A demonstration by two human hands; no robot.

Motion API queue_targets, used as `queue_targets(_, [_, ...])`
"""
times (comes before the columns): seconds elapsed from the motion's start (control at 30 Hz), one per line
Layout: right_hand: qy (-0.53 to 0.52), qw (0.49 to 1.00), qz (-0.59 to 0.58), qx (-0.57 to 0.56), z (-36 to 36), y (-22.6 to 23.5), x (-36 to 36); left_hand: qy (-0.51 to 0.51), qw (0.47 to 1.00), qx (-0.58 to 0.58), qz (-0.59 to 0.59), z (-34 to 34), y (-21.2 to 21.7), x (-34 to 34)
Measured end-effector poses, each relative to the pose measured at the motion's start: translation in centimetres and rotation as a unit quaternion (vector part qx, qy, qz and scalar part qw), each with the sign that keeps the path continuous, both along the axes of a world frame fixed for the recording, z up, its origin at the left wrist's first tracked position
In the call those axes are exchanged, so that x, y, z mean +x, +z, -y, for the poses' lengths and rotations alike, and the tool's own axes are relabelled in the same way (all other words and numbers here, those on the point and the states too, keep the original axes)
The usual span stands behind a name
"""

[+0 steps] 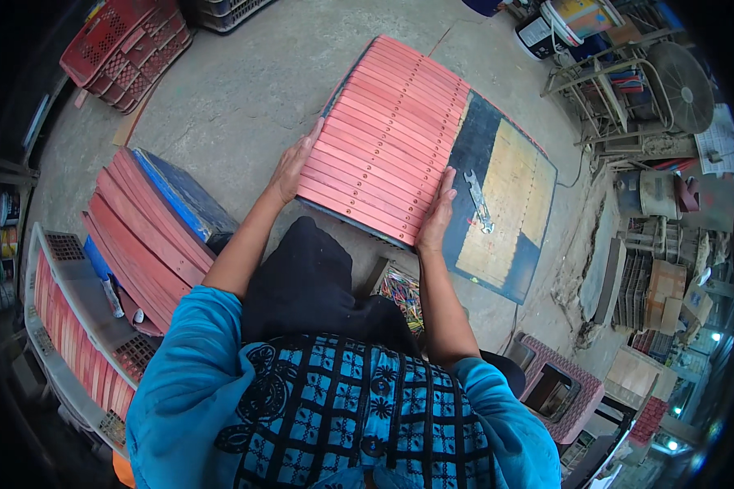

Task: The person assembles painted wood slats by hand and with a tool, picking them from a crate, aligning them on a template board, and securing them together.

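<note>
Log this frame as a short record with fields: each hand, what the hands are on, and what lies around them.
left hand: flat against the left edge of the row of red strips
right hand: flat against the row's right edge, fingers extended
strips: laid side by side on a board on the concrete floor
on board: metal tool beside the right hand
left of person: stacked red strips, grey crate holding more
far left: red crates
right: pink stool

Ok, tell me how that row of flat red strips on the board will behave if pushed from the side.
The row of flat red strips lies loose, edge to edge, on the blue and yellow board, so it would probably slide and fan apart. Each strip looks thin and straight, likely stiff and light. Left hand and right hand hem it in.
</note>
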State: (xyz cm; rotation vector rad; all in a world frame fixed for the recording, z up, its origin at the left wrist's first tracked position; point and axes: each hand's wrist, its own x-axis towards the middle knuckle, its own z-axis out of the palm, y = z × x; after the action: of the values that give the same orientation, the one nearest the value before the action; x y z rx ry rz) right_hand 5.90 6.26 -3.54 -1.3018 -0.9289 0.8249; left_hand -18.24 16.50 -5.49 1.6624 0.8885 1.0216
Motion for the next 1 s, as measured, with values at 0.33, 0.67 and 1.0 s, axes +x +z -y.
queue_targets(0.33, [0.022,0.997,-0.067,0.042,0.4,0.2,-0.4,-0.034,0.992,-0.064,0.101,-0.6,-1.1,-0.4])
queue_targets(0.67, [0.027,0.998,-0.055,0.017,0.4,0.9,-0.8,-0.047,0.975,-0.132,0.170,-0.5,-0.7,-0.1])
queue_targets(1.0, [-0.014,0.991,-0.128,0.025,-6.3,0.7,3.7,-0.065,0.973,-0.162,0.148,-6.9,-0.4,2.1])
